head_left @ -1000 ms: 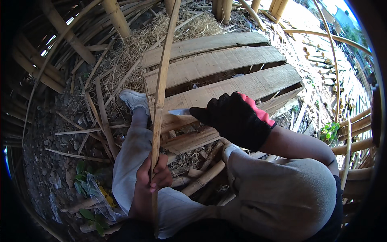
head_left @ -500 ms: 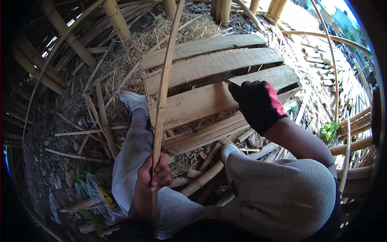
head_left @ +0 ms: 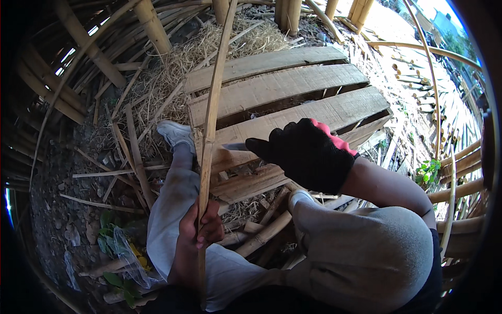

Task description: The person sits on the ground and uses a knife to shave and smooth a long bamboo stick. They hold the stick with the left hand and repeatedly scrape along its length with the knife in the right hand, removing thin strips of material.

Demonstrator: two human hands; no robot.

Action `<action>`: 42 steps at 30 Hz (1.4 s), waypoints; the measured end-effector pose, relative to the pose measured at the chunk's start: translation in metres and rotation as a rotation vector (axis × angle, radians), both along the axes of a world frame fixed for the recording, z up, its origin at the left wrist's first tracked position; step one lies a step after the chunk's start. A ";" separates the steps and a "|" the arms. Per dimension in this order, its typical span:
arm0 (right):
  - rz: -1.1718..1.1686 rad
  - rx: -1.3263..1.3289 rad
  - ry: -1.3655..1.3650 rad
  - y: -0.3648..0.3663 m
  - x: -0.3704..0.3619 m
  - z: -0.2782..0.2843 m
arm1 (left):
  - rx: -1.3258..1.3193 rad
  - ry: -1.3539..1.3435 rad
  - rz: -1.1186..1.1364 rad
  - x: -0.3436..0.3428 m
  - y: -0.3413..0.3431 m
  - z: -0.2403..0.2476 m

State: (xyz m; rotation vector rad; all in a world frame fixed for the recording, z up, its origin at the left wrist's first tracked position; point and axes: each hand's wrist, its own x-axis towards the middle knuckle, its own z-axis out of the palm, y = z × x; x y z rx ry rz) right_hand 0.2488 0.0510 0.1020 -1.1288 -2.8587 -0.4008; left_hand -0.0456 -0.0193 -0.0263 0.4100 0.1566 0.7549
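My bare left hand (head_left: 205,225) is closed around a long split bamboo strip (head_left: 210,123), which stands nearly upright and runs past the top of the view. In a black and red glove, my right hand (head_left: 306,152) grips a knife; its handle is hidden in the fist. The knife's short blade (head_left: 235,147) points left toward the strip, and a small gap seems to lie between them. Beneath both is a low wooden slat platform (head_left: 282,86) with gaps between its boards.
My feet are on either side of the platform's near edge, the left shoe (head_left: 176,133) at its left. Straw (head_left: 251,39) is heaped behind. Bamboo poles (head_left: 152,26) stand at the back left, and cut bamboo (head_left: 266,233) litters the ground. A clear plastic bag (head_left: 130,259) lies at lower left.
My right hand has moved left and slightly nearer to me, bringing the knife blade close to the bamboo strip. The left hand keeps its hold in nearly the same place.
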 end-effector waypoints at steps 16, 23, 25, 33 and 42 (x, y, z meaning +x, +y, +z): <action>0.044 0.207 -0.082 0.051 0.004 0.001 | -0.033 -0.014 0.021 -0.015 0.006 -0.006; -0.302 0.253 -0.097 0.084 0.037 -0.022 | -0.054 0.028 0.026 -0.016 0.002 -0.003; -0.223 0.360 -0.107 0.067 0.039 0.003 | -0.057 -0.019 -0.039 -0.006 0.014 -0.009; -0.301 0.069 0.536 0.066 0.011 0.016 | -0.091 0.305 -0.016 0.002 0.003 -0.002; -0.573 -0.366 0.579 0.105 0.009 0.027 | 0.010 0.739 -0.016 0.033 -0.005 0.022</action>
